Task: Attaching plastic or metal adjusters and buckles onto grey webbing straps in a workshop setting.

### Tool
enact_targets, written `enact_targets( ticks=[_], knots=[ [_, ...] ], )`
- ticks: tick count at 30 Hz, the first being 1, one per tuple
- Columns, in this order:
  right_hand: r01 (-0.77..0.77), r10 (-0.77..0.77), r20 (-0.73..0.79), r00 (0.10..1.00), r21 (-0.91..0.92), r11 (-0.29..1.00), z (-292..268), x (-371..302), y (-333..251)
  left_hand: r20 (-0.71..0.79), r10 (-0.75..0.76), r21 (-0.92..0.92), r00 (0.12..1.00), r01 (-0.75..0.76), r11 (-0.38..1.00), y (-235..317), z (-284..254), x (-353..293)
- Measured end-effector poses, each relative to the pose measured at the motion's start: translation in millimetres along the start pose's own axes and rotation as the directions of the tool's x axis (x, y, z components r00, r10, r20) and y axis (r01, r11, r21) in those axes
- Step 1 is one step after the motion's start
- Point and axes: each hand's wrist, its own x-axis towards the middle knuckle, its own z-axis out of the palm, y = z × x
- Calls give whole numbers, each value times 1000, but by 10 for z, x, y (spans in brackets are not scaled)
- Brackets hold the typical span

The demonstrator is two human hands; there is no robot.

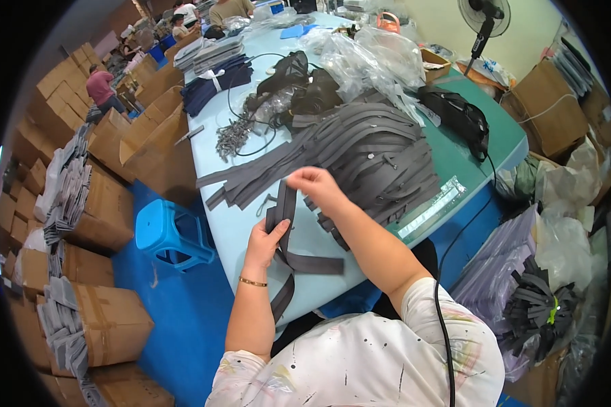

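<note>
My left hand is closed around a dark grey zipper strip, thumb on top, near the table's front left edge. The strip's lower part crosses another length and hangs toward the edge. Just above, my right hand pinches near the strip's upper end; whatever is between its fingertips is too small to make out. A large heap of similar dark grey strips lies right beside my right hand, partly behind that forearm. Beyond the hands is a small pile of metal pieces, which look like zipper sliders.
The pale blue table also carries clear plastic bags, a black bag and folded dark cloth. A blue stool stands at the left, among cardboard boxes. A black cable runs over my right shoulder. Other people are far back.
</note>
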Motion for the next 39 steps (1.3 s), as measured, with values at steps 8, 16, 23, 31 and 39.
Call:
enact_targets(
  ticks=[8, 16, 23, 31, 39],
  knots=[
    [380, -420, -167, 892, -226, 897, -46, -60, -502, 26, -15, -40, 1000, 16, 999, 29, 161, 14],
    [438, -542, -590, 599, -326, 838, -1037, 173, -1229, -248, 54, -227, 967, -112, 967, -33, -54, 121],
    [376, -730, -589, 348, -626, 684, -1075, 92, -1188, -208, -60, -510, 976, -56, 858, -103, -252, 192],
    [136, -89, 104, 991, -696, 705, 472, -93, -446, -22, -11, -254, 1000, 5, 967, -153, -215, 196],
    [152, -72, 207, 976, -404, 902, 429, -8, 25, -234, 380, 198, 895, -339, 920, -39, 63, 95]
  ],
)
